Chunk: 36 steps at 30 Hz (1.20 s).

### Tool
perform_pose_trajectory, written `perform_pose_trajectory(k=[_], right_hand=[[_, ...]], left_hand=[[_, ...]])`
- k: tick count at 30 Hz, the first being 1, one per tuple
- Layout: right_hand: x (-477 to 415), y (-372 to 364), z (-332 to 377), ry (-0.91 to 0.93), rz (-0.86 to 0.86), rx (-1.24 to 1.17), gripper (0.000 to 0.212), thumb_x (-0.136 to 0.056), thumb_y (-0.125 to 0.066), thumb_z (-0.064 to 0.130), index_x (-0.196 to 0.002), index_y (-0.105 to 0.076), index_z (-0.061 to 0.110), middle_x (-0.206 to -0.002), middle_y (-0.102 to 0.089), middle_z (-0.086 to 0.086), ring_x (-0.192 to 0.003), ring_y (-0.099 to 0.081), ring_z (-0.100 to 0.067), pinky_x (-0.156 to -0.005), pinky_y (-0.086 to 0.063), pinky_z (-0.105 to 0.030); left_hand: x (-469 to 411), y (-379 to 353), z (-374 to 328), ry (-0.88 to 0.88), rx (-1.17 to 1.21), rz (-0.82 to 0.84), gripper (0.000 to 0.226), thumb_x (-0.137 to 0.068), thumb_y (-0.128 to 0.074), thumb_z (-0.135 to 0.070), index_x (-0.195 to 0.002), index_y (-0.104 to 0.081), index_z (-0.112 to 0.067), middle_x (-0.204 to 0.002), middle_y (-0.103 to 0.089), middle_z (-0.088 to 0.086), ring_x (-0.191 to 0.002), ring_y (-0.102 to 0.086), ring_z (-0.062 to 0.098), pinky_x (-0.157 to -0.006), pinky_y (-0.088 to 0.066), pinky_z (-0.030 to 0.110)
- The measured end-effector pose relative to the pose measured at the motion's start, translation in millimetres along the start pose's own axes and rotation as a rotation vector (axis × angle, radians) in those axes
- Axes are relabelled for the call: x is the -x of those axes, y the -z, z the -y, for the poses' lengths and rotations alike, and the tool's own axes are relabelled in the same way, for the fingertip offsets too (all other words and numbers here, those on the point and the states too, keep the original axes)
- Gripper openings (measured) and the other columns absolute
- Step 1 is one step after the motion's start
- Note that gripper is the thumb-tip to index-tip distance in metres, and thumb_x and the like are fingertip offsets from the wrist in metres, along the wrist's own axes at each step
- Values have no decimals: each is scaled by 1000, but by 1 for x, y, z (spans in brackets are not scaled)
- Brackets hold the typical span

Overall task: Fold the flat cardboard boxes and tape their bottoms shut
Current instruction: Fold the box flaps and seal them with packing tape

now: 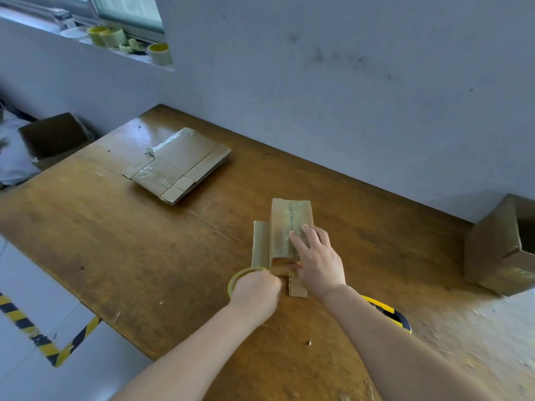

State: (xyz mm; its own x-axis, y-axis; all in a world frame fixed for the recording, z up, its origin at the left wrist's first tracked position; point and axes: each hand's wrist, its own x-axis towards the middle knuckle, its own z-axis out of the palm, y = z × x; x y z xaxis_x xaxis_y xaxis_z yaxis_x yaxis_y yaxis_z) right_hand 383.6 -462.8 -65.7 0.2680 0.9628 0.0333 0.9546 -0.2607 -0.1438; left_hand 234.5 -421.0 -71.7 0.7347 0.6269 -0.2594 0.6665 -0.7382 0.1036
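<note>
Knife (389,312): nearest me, yellow and black, lying on the table (144,256) under the right forearm; most of it is covered, so I can't tell whether the blade is out.
Left hand (256,290): curled round the tape roll (236,280), fingers closed on its rim; the roll sits just beside the box's near end; the fingertips are turned away from me.
Right hand (317,263): spread flat, palm down, pressing on the taped top of the box (291,227); thumb tucked low at the near end, by the loose flaps.
Box: small, folded, mid-table in front of the person, bottom seam up with a glossy strip along it; a side flap sticks out on the left.
Handling: I'd judge it light and thin; stiff along its panels but easily crushed in the middle; the tape face looks slick, so better held by the side walls or pinned flat on the seam, as now.
Hard to see: where the tape leaves the roll; whether the strip is cut; the box's near end behind both hands.
Stack (176,163): flat boxes farther back to the left, well apart; count unclear.
Edges: an open carton (500,250) at the right, cut off by the frame; another (55,137) off the far left corner; spare rolls (159,53) on the sill.
</note>
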Motion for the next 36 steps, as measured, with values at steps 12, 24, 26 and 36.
perform_pose_trajectory(k=[12,24,26,36], right_hand=[[12,-9,0,-89,21,-71,77,-91,-64,20,-150,-18,37,-159,8,-6,-147,-6,-28,-99,-48,-37],[9,-8,-9,-176,51,-249,93,-88,-66,22,-154,-1,24,-163,2,0,-126,-49,-26,-90,-54,-34],[8,-10,-10,-185,74,-268,92,-89,-65,27,-154,1,29,-163,-1,-3,-128,-48,-27,-90,-54,-35],[8,-23,-7,-186,63,-188,85,-92,-59,22,-153,0,20,-156,-25,-9,-108,-61,-24,-78,-58,-32]], left_hand=[[25,-34,14,-123,196,193,91,-90,-63,-33,-152,3,-23,-78,-54,-1,-71,-54,17,-61,-47,34],[-23,7,18,35,400,-349,99,-81,-71,-42,-148,2,-35,-155,-14,8,-131,-41,23,-89,-53,32],[-35,6,13,23,362,-227,108,-84,-68,-43,-145,21,-40,-160,15,7,-135,-40,26,-97,-48,37],[-44,-8,6,27,193,-265,98,-89,-64,-18,-149,12,-29,-158,14,13,-124,-52,30,-86,-55,33]])
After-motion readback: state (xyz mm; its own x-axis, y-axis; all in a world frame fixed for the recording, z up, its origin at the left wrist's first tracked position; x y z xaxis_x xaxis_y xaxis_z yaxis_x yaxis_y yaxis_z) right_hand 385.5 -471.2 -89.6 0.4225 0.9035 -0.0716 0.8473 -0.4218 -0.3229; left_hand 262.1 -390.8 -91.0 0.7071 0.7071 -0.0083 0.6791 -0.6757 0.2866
